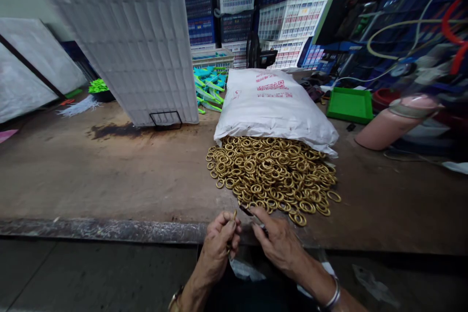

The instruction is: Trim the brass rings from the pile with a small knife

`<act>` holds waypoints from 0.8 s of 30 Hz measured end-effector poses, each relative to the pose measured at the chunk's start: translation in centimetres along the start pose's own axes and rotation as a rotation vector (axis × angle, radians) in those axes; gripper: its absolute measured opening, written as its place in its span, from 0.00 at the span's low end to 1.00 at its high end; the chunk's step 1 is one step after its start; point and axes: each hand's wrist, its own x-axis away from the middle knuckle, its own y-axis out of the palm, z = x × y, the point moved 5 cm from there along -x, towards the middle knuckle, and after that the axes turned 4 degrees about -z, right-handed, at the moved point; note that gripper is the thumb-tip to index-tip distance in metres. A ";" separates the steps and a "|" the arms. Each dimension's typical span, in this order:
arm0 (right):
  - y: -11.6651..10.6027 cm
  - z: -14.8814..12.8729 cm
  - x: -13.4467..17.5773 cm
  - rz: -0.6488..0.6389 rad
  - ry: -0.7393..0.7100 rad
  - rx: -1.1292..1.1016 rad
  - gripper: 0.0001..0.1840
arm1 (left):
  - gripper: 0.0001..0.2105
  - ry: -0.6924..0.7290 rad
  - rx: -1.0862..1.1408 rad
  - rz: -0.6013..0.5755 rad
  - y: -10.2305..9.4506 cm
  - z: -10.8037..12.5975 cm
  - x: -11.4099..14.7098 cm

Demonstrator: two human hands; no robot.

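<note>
At the table's front edge, my left hand (220,241) pinches a gold-coloured ring (234,215), which shows edge-on above the thumb. My right hand (280,241) is just to its right, with thumb and forefinger around a small dark, blade-like tool (245,210). The tool's tip points toward the ring in my left hand; its handle is hidden by the fingers. Beyond both hands lies a heap of gold-coloured rings (270,170), spilling from the mouth of a white woven sack (274,107) with red print.
A tall white ribbed panel (139,48) stands on the wooden table (109,180) at the left. Green and teal plastic pieces (210,85) lie beside the sack. On the right are a green tray (350,105) and a pink cylinder (395,124). Stacked crates (288,17) fill the back.
</note>
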 end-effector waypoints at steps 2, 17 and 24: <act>0.0 -0.6 0.0 -0.019 -0.071 0.031 0.16 | 0.12 -0.008 -0.025 0.001 0.0 0.0 0.1; 0.4 -1.1 -0.2 0.017 -0.107 0.157 0.13 | 0.14 -0.066 -0.202 0.020 0.0 -0.6 0.1; 0.4 -1.2 -0.1 0.022 -0.082 0.197 0.13 | 0.16 -0.076 -0.213 0.004 0.3 -0.3 0.1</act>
